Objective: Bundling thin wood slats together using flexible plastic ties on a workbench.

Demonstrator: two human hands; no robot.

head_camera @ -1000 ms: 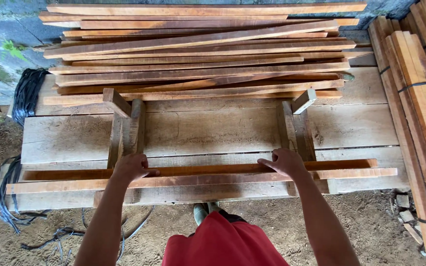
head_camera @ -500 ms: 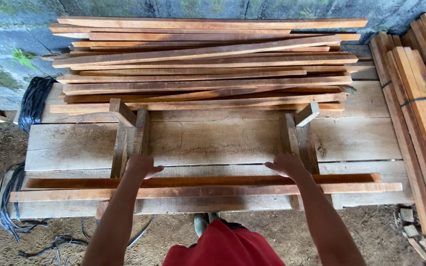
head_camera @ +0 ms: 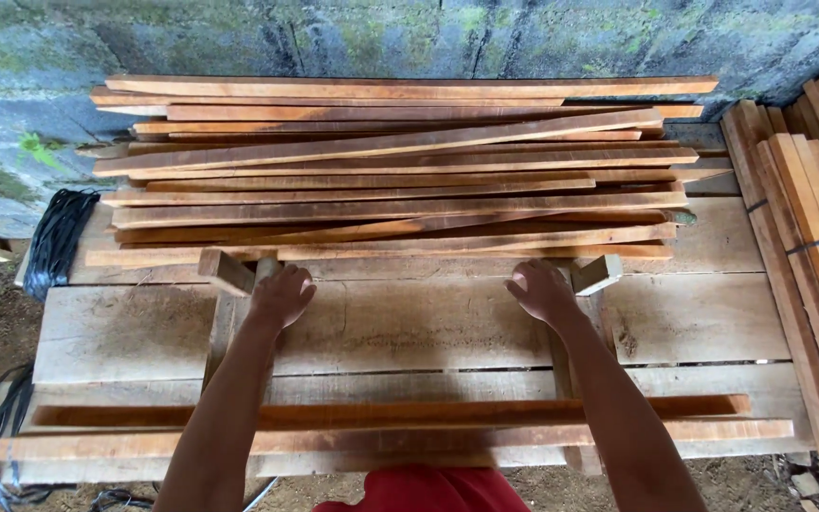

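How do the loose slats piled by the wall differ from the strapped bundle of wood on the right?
The loose slats lie crosswise, left to right, in an untidy heap with some skewed; the strapped bundle runs front to back, neatly squared. The loose slats are unbound, while dark bands hold the strapped bundle together. The bundle's pieces look thicker. Both are reddish-brown sawn wood.

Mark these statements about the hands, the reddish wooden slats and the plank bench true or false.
1. Both hands, left hand and right hand, are near the stacked pile of reddish wooden slats. True.
2. Two long reddish slats lie across the near edge of the pale plank bench. True.
3. The right hand grips a hammer. False: it holds no tool.
4. A coil of black cord lies at the right. False: it lies at the left.
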